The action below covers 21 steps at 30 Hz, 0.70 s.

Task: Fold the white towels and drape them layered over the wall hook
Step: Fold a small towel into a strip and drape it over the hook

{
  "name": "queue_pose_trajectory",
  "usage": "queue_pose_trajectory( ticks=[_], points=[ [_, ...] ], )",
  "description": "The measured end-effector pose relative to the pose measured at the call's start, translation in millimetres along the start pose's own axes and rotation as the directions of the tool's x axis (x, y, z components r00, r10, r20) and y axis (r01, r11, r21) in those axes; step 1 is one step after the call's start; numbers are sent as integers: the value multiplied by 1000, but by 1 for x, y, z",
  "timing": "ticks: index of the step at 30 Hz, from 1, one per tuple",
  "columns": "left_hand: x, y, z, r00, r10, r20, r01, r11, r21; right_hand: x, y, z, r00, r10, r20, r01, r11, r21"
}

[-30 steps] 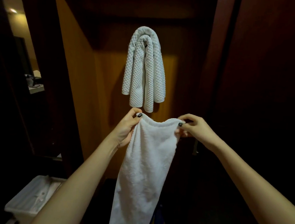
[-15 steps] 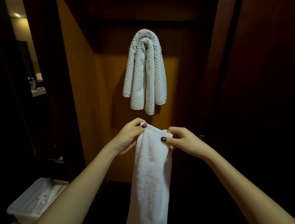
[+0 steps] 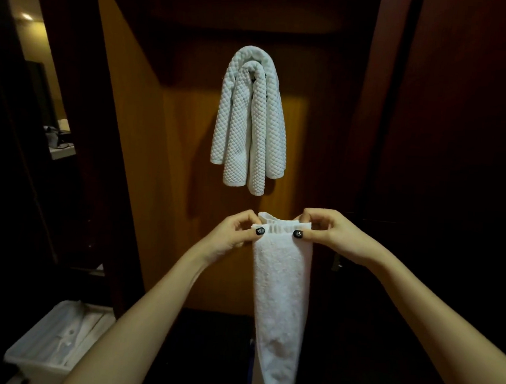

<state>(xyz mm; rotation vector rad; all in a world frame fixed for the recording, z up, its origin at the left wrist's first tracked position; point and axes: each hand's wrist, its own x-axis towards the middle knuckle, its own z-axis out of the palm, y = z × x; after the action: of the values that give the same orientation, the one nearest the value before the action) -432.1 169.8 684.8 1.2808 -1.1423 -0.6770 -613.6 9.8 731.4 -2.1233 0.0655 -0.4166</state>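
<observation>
Two white waffle-textured towels (image 3: 251,122) hang layered over a wall hook on the wooden back panel, the hook itself hidden under them. Below them I hold a plain white terry towel (image 3: 280,285), folded lengthwise into a narrow strip that hangs straight down. My left hand (image 3: 233,232) pinches its top left corner between thumb and fingers. My right hand (image 3: 330,234) pinches the top right corner. The two hands are close together, the folded top edge bunched between them.
A wooden partition (image 3: 119,139) angles in on the left and dark wooden door panels (image 3: 443,176) stand on the right. A white lined bin (image 3: 55,337) sits on the floor at lower left. A dim counter (image 3: 58,143) shows at far left.
My hands came together, folding the wide-held towel lengthwise into a narrow strip, then regripped its top corners. The hanging towels have not moved.
</observation>
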Motion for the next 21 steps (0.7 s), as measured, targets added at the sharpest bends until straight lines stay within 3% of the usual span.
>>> queue_pose_trajectory(
  ticks=[4, 11, 16, 19, 21],
  points=[
    [10, 7, 9, 994, 74, -76, -72, 997, 30, -2, -4, -15, 999, 19, -35, -25, 987, -161],
    [24, 25, 22, 950, 275, -150, -198, 898, 392, -3, -6, -28, 987, 23, -158, -98, 866, -490],
    [27, 42, 27, 890, 403, -213, -275, 848, 453, 3, -11, -20, 939, -72, -335, -75, 910, -407],
    [29, 53, 23, 872, 393, -292, -286, 893, 348, 10, -18, -11, 893, -148, -426, 25, 959, -282],
    [28, 58, 19, 892, 308, -331, -258, 948, 185, 16, -26, -8, 869, -173, -463, 108, 980, -165]
  ],
)
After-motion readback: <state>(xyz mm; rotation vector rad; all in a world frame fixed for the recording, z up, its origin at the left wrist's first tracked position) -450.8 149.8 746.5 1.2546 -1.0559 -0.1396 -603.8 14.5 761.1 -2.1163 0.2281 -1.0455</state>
